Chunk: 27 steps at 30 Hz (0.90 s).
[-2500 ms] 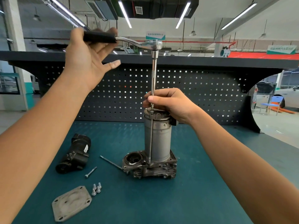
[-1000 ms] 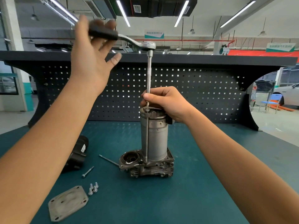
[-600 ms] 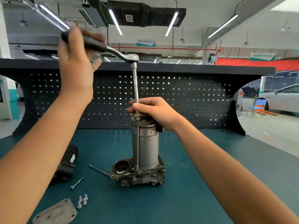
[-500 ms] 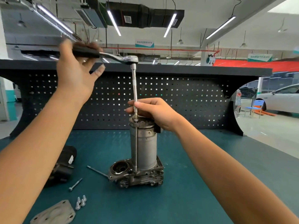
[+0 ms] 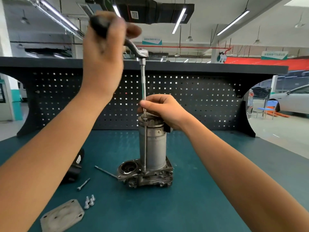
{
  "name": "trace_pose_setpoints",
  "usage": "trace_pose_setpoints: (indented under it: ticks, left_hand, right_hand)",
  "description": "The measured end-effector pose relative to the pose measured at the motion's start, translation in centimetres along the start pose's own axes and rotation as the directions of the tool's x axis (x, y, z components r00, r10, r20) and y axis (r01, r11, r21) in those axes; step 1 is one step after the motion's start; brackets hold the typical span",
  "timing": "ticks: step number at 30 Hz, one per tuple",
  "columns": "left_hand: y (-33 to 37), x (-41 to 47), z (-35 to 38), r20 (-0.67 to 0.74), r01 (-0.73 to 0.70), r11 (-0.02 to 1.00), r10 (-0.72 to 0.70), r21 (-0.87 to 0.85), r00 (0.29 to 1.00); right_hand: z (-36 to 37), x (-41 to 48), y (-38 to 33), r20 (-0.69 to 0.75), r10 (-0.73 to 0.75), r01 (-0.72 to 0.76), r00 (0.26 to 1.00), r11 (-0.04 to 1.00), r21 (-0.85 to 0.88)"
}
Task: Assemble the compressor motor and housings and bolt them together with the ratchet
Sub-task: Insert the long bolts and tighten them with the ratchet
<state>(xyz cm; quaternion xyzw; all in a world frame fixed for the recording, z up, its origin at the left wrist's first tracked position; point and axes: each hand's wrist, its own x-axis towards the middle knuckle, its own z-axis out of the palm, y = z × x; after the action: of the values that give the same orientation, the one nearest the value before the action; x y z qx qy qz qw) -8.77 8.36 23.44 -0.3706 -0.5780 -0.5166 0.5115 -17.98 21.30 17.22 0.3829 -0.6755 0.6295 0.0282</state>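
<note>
The grey cylindrical compressor motor stands upright on its cast housing in the middle of the teal bench. A ratchet with a long extension stands vertically on a bolt at the motor's top left rim. My left hand, blurred, grips the ratchet's black handle high above the motor. My right hand rests on top of the motor and pinches the lower end of the extension. A long through-bolt runs down the motor's side into the housing.
On the bench at left lie a loose long bolt, a shorter bolt, three small screws, a grey cover plate and a black part partly hidden by my left arm. A black pegboard backs the bench.
My left hand has swung the ratchet handle from pointing left round toward me and closed fully on it. My right hand keeps its pinch on the extension. The camera view shifted slightly.
</note>
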Motion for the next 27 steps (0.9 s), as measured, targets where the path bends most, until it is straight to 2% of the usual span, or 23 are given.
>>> trace_pose_setpoints:
  ticks: [2, 5, 7, 9, 11, 13, 15, 16, 18, 19, 20, 22, 25, 27]
  left_hand:
    - [-1.4, 0.5, -1.1, -0.128, 0.189, 0.956, -0.221, -0.226, 0.967]
    - [-3.9, 1.5, -2.7, -0.122, 0.352, 0.805, -0.457, -0.478, 0.881]
    - [-4.9, 1.9, -3.0, -0.073, 0.398, 0.690, -0.546, -0.605, 0.835]
    - [-5.3, 2.0, -2.8, -0.057, 0.408, 0.644, -0.574, -0.647, 0.817]
    - [-5.1, 1.8, -2.3, -0.051, 0.404, 0.667, -0.552, -0.626, 0.833]
    - [-4.3, 1.4, -1.7, -0.065, 0.364, 0.791, -0.450, -0.491, 0.891]
    - [-3.1, 0.7, -0.9, -0.052, 0.230, 0.944, -0.248, -0.237, 0.967]
    - [-2.5, 0.3, -0.6, -0.013, 0.125, 0.986, -0.127, -0.110, 0.992]
    - [-1.8, -0.4, -0.1, 0.098, -0.043, 0.999, 0.042, 0.006, 0.994]
    - [-1.7, -0.6, -0.1, 0.108, -0.060, 0.998, 0.060, -0.006, 0.992]
    - [-1.6, -0.6, -0.1, 0.071, -0.014, 0.998, 0.018, -0.065, 0.997]
    - [-2.3, 0.0, -0.5, -0.018, 0.171, 0.956, -0.180, -0.238, 0.984]
    - [-4.5, 1.5, -1.4, -0.067, 0.379, 0.842, -0.435, -0.383, 0.898]
    - [-5.7, 2.1, -2.0, -0.050, 0.453, 0.725, -0.555, -0.518, 0.830]
  right_hand:
    - [-0.1, 0.1, 0.1, 0.015, 0.019, -0.020, 1.000, 1.000, 0.023]
    - [-0.3, 0.2, 0.1, 0.069, 0.068, -0.076, 0.995, 0.990, 0.118]
    - [-0.4, 0.3, 0.1, 0.073, 0.065, -0.073, 0.995, 0.991, 0.112]
    - [-0.5, 0.3, 0.3, 0.062, 0.052, -0.059, 0.997, 0.992, 0.115]
    - [-0.7, 0.5, 0.5, 0.040, 0.038, -0.043, 0.998, 0.990, 0.131]
    - [-0.7, 0.5, 0.7, 0.021, 0.025, -0.028, 0.999, 0.990, 0.140]
    - [-0.6, 0.6, 0.8, -0.001, 0.006, -0.006, 1.000, 0.992, 0.124]
    - [-0.5, 0.6, 0.9, -0.018, -0.006, 0.008, 1.000, 0.994, 0.109]
    - [-0.4, 0.6, 0.9, -0.065, -0.021, 0.027, 0.998, 0.995, 0.093]
    - [-0.5, 0.6, 1.0, -0.084, -0.023, 0.031, 0.996, 0.995, 0.096]
    - [-0.5, 0.6, 0.9, -0.088, -0.021, 0.030, 0.996, 0.994, 0.103]
    - [-0.5, 0.5, 0.7, -0.041, -0.011, 0.015, 0.999, 0.995, 0.099]
    - [-0.5, 0.3, 0.5, 0.054, 0.011, -0.018, 0.999, 0.991, 0.134]
    - [-0.7, 0.3, 0.5, 0.074, 0.024, -0.034, 0.997, 0.990, 0.136]
